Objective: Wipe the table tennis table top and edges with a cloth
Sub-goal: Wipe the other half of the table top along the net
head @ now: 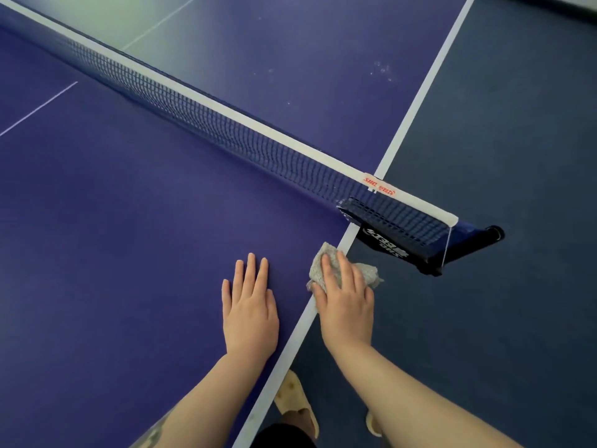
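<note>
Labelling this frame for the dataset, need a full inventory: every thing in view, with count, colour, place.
table: 1, purple-blue top with white lines, fills the left and middle
net: 1, dark mesh with a white top band, runs from upper left to lower right across the table
net clamp: 1, black and blue, at the table's right edge, sticking out over the floor
cloth: 1, grey, on the white edge line just short of the clamp
floor: dark blue-grey, right of the table
slippers: 2, pale yellow, on the floor at the bottom, partly hidden
left hand: 1, flat on the tabletop, fingers straight
right hand: 1, pressing the cloth onto the table's edge
</note>
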A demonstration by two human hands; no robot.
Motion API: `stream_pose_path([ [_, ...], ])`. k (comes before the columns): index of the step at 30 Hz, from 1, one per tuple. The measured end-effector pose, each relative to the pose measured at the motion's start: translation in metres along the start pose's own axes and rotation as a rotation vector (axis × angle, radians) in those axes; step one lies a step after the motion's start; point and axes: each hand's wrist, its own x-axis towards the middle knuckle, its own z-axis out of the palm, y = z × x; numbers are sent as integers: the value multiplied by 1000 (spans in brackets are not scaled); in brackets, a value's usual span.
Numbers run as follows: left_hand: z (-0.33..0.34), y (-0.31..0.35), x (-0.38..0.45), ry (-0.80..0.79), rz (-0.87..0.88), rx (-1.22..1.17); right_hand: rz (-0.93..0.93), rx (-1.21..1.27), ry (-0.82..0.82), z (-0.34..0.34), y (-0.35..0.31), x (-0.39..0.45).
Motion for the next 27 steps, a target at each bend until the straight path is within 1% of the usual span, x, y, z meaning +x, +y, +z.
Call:
stream_pose_path([
  [4,0,10,0,-50,36,17,49,-14,28,0,15,0],
  [8,2,25,-3,-95,79,21,116,-15,6,0,37,-4],
  [11,8,40,-12,-129,142,19,161,-11,-32,-3,63,-15],
  [15,20,69,-29,-174,224,-16,214,-13,-17,-20,104,-33],
  [18,27,102,-40,-163,316,-28,254,-10,-13,-39,141,-40],
  [21,36,142,-49,-252,395,-28,281,67,-60,-62,184,-43],
  [23,44,176,-52,-268,418,-52,298,120,-76,-76,217,-43],
  [27,68,253,-63,-250,406,-69,268,132,0,-100,295,-40],
])
